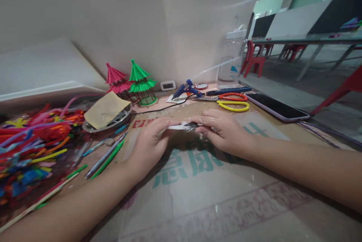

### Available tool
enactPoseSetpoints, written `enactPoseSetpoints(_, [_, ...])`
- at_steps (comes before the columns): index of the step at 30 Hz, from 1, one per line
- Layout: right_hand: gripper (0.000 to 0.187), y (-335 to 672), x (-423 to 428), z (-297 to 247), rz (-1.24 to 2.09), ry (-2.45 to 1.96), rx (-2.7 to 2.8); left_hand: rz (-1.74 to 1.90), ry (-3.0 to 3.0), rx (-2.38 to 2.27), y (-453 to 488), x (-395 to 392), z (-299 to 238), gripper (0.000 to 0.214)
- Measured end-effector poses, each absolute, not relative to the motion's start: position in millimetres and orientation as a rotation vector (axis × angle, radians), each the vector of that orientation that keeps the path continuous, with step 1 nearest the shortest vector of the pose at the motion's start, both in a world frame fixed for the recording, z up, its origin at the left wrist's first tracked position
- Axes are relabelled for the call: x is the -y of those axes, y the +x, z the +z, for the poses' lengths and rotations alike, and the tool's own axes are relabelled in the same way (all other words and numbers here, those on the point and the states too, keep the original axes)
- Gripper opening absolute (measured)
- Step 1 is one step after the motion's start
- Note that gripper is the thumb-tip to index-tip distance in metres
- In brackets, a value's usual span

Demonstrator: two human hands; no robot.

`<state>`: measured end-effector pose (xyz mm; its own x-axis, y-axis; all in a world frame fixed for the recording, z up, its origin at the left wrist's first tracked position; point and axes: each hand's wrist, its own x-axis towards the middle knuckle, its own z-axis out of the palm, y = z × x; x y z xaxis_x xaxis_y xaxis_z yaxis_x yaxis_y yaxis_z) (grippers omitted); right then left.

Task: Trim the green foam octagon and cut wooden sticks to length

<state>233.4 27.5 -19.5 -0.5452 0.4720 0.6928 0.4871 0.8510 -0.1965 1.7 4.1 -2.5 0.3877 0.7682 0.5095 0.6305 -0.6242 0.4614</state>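
Observation:
My left hand (154, 140) pinches a small flat white strip (178, 126) between thumb and fingers, above the cardboard. At the strip's right end is a small dark piece (191, 125), and my right hand (223, 128) closes its thumb and fingers on it. Whether the strip and the dark piece are joined I cannot tell. Thin whitish strands, like glue threads, cling to the fingers of my right hand. Beyond my hands a blue glue gun (187, 88) rests on a white scrap, and scissors (232, 102) with red and yellow handles lie at its right.
Colourful pipe cleaners (34, 144) heap at left, beside a metal dish (124, 116) under yellowish paper (106, 110). Pink (114, 77) and green (141, 83) tiered models stand behind. A phone (277, 107), water bottle (229, 60) and small clock (167, 85) surround the cardboard (215, 196).

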Motion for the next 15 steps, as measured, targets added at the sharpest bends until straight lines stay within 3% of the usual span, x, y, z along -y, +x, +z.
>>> enactPoseSetpoints(15, [0.024, 232.2, -32.0, -23.4, 0.198, -0.83, 1.986, 1.086, 2.334, -1.416, 5.7, 0.1, 0.2, 0.021])
